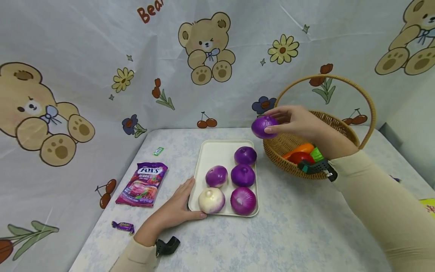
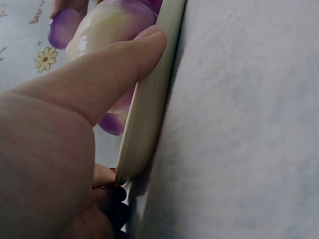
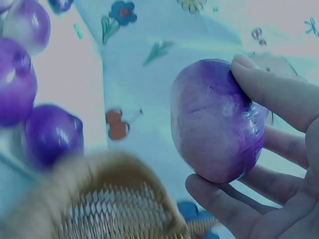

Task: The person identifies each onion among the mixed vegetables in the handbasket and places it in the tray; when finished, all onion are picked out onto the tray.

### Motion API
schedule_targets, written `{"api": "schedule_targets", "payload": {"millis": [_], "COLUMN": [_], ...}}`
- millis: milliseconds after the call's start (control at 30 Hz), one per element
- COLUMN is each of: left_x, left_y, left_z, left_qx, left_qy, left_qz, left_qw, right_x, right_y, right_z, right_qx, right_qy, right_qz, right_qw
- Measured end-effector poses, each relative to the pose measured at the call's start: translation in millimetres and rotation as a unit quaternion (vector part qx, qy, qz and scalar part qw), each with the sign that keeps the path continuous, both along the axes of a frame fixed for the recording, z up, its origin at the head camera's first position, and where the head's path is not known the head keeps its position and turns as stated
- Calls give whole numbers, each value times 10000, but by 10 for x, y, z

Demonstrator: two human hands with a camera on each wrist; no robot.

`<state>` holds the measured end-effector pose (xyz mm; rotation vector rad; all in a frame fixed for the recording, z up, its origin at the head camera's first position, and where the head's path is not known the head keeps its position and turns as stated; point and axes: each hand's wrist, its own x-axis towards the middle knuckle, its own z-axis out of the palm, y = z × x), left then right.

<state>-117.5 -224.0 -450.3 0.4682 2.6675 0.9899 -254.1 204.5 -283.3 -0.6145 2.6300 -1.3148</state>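
My right hand (image 1: 289, 119) holds a purple onion (image 1: 264, 127) in the air above the basket's left rim. In the right wrist view the thumb and fingers (image 3: 276, 92) sit around that onion (image 3: 217, 119). A cream tray (image 1: 224, 145) lies on the table with several onions, among them a whitish one (image 1: 211, 200) and a purple one (image 1: 243, 200). My left hand (image 1: 176, 206) grips the tray's near left corner, its thumb at the front rim and its fingers along the left side. The left wrist view shows the thumb (image 2: 114, 69) over the rim beside the whitish onion (image 2: 107, 25).
A wicker basket (image 1: 280, 151) with a tall handle stands right of the tray, holding an orange vegetable (image 1: 299, 149), a red one (image 1: 300, 157) and something green. A purple candy bag (image 1: 142, 185), a wrapped candy (image 1: 123, 226) and a small green packet (image 1: 158, 151) lie to the left.
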Motion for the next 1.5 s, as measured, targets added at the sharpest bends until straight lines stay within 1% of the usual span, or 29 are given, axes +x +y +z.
{"api": "schedule_targets", "payload": {"millis": [167, 267, 433, 567, 633, 767, 900, 1033, 1167, 1367, 1500], "left_x": [-2, 0, -2, -5, -4, 2, 2, 3, 6, 0, -3], "left_y": [-2, -11, -15, -7, -6, -11, -16, -17, -20, -24, -20], "left_z": [-15, -18, -12, -7, -11, -18, -14, -1, 7, -2, -17], "left_qx": [-10, -14, 4, 18, 25, 34, 20, -1, -24, -39, -22], "left_qy": [-11, 1, 2, 1, -1, -5, 29, 36, 34, 46, 46], "left_qz": [9, 29, -2, -41, -42, -12, -29, -40, -27, -50, -58], "left_qw": [10000, 10000, 10000, 10000, 10000, 10000, 10000, 10000, 10000, 10000, 10000], "right_x": [6, -30, -86, -125, -148, -178, -186, -166, -156, -169, -131], "right_y": [-329, -537, -884, -1139, -1251, -1426, -1529, -1582, -1609, -1610, -1569], "right_z": [-51, -136, -296, -446, -542, -753, -905, -979, -998, -1011, -970], "right_qx": [-57, -85, -23, 210, 425, 900, 1274, 1497, 1662, 1843, 1964], "right_qy": [74, 128, 348, 555, 659, 719, 868, 1098, 1236, 1141, 1158], "right_qz": [254, 433, 722, 793, 739, 621, 609, 627, 667, 720, 699], "right_qw": [9996, 9989, 9968, 9951, 9942, 9914, 9862, 9806, 9760, 9736, 9711]}}
